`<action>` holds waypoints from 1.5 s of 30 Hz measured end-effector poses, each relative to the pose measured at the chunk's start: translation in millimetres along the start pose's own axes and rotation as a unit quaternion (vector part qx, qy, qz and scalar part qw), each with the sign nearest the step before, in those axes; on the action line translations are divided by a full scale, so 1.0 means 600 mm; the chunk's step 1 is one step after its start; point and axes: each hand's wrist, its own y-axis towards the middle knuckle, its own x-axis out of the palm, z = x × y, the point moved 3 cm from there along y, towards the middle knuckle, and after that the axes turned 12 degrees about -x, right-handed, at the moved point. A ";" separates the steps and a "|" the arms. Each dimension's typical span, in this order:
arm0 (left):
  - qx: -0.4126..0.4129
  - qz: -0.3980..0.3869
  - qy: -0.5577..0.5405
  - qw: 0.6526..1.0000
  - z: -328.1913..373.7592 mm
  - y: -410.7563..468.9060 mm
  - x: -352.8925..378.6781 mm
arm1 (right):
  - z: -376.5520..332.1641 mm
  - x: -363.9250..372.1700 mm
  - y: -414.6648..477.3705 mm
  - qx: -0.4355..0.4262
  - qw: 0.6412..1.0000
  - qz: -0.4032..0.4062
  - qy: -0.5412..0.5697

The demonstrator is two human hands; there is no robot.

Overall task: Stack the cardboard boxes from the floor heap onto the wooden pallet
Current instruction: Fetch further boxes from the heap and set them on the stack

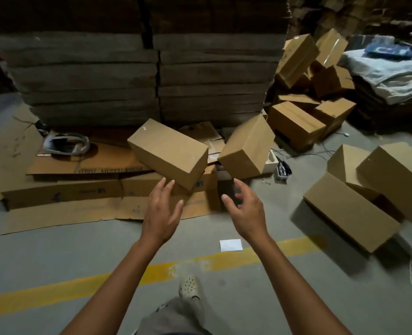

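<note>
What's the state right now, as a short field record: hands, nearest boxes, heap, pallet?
left hand: open, holds nothing
right hand: open, holds nothing
left box: tilted, over flattened cardboard, just beyond the left fingertips
right box: tilted, beside the left box, a gap between them
heap: far right, boxes jumbled
pallet: cannot make one out in view

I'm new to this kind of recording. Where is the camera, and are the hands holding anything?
No machine here: a person wears one wide-angle camera on the head, looking down at their own arms. The left hand and right hand reach forward, fingers relaxed, holding nothing. Just beyond them a left box and a right box are tilted above flattened cardboard on the floor. A heap of boxes lies at the right. I cannot make out a pallet.
</note>
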 end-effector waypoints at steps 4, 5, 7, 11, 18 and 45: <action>-0.056 -0.011 -0.006 0.998 -0.012 0.173 0.045 | 0.046 0.054 0.181 0.030 0.999 -0.046 -0.002; -0.071 -0.016 -0.008 0.997 -0.013 0.213 0.055 | 0.056 0.063 0.223 0.039 0.998 -0.056 0.001; -0.107 -0.020 -0.026 0.994 -0.018 0.281 0.075 | 0.076 0.078 0.299 0.063 0.995 -0.073 0.008; -0.268 -0.017 -0.176 0.947 -0.025 0.396 0.115 | 0.130 0.107 0.439 0.100 0.991 -0.092 0.020; -0.506 -0.035 -0.533 0.677 -0.099 0.591 0.239 | 0.275 0.180 0.673 0.162 0.975 -0.146 0.029; -0.677 -0.027 -0.592 0.435 -0.372 0.861 0.625 | 0.743 0.612 1.018 0.214 0.876 -0.427 -0.063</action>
